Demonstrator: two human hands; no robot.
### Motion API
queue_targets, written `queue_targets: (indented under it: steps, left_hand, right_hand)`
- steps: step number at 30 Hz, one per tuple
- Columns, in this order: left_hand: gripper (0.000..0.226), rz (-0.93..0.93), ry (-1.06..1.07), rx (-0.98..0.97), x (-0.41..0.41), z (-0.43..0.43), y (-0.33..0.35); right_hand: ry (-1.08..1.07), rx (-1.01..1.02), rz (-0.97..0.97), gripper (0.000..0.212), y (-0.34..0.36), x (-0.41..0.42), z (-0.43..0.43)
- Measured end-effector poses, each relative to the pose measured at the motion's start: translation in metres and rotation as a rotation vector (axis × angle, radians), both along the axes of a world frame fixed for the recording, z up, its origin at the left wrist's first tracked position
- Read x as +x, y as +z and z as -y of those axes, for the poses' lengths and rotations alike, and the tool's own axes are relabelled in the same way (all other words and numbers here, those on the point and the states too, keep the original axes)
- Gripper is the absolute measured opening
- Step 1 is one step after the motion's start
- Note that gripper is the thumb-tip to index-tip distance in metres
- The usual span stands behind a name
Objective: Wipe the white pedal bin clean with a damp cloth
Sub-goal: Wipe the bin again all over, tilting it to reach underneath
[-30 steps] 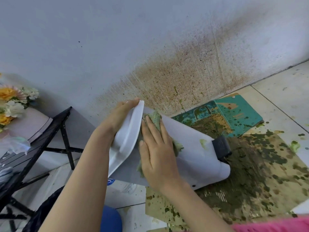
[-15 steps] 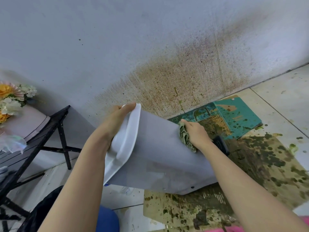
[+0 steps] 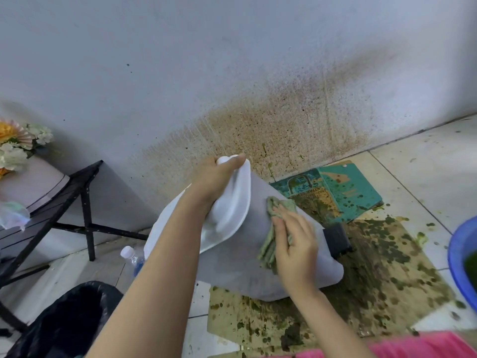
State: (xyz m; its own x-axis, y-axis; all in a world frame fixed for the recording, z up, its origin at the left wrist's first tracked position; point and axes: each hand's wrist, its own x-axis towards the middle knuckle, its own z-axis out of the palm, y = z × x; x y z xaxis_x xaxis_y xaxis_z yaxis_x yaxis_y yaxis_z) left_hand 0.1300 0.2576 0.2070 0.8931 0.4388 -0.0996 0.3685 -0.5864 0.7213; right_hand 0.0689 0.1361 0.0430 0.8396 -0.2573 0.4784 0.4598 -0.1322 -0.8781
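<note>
Wiping the tilted white pedal bin with a green cloth.
Gripping the lid edge in the curled left hand; pressing the cloth to the bin's side under the nearly flat right hand; propping the base on spattered cardboard beside the wall.

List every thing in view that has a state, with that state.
white pedal bin, tilted, base on the cardboard
lid, shut, its edge gripped by the left hand
cloth, bunched, stained green, pressed on the bin's side
right hand, fingers flat on the cloth
pedal, untouched
cardboard, flat, spattered green
water bottle, capped
black bag, open
</note>
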Motion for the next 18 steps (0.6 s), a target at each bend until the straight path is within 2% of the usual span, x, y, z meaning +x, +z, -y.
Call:
queue_targets:
  steps: [2, 3, 5, 6, 7, 9, 10, 12, 15, 16, 18]
  left_hand:
    - [0.089, -0.05, -0.01, 0.047, 0.009, 0.02, -0.007]
    - [0.096, -0.094, -0.018, 0.104, 0.013, 0.034, -0.011]
    - [0.093, -0.158, -0.026, 0.26, 0.019, 0.064, -0.021]
    - [0.09, -0.165, -0.031, 0.32, 0.021, 0.079, -0.026]
    - [0.088, -0.166, -0.035, 0.35, 0.024, 0.093, -0.031]
    - [0.084, -0.185, -0.061, 0.365, 0.027, 0.117, -0.04]
    - [0.082, -0.214, -0.085, 0.365, 0.027, 0.129, -0.042]
    - [0.076, -0.268, -0.143, 0.282, 0.03, 0.143, -0.041]
    - [0.059, -0.175, -0.163, -0.205, 0.027, 0.131, -0.024]
    - [0.052, -0.108, -0.15, -0.29, 0.02, 0.117, -0.016]
    - [0.035, 0.073, -0.101, -0.257, 0.006, 0.08, -0.007]
  right_hand:
    - [0.028, 0.093, -0.096, 0.026, -0.006, 0.004, 0.022]
    - [0.042, 0.134, -0.151, 0.02, -0.005, 0.006, 0.033]
    - [0.041, 0.199, -0.308, 0.017, -0.002, 0.008, 0.057]
    - [0.036, 0.296, -0.425, 0.015, -0.002, 0.009, 0.07]
    - [0.039, 0.464, -0.555, 0.014, -0.004, 0.011, 0.084]
    - [0.097, 0.853, -0.791, 0.028, -0.005, 0.011, 0.113]
    - [0.151, 1.027, -0.844, 0.034, -0.004, 0.009, 0.127]
    - [0.245, 1.215, -0.868, 0.04, -0.001, -0.001, 0.153]
    - [0.266, 1.302, -0.816, 0.042, 0.007, -0.017, 0.188]
    - [0.264, 1.289, -0.774, 0.041, 0.011, -0.02, 0.196]
    - [0.257, 1.219, -0.671, 0.039, 0.025, -0.02, 0.206]
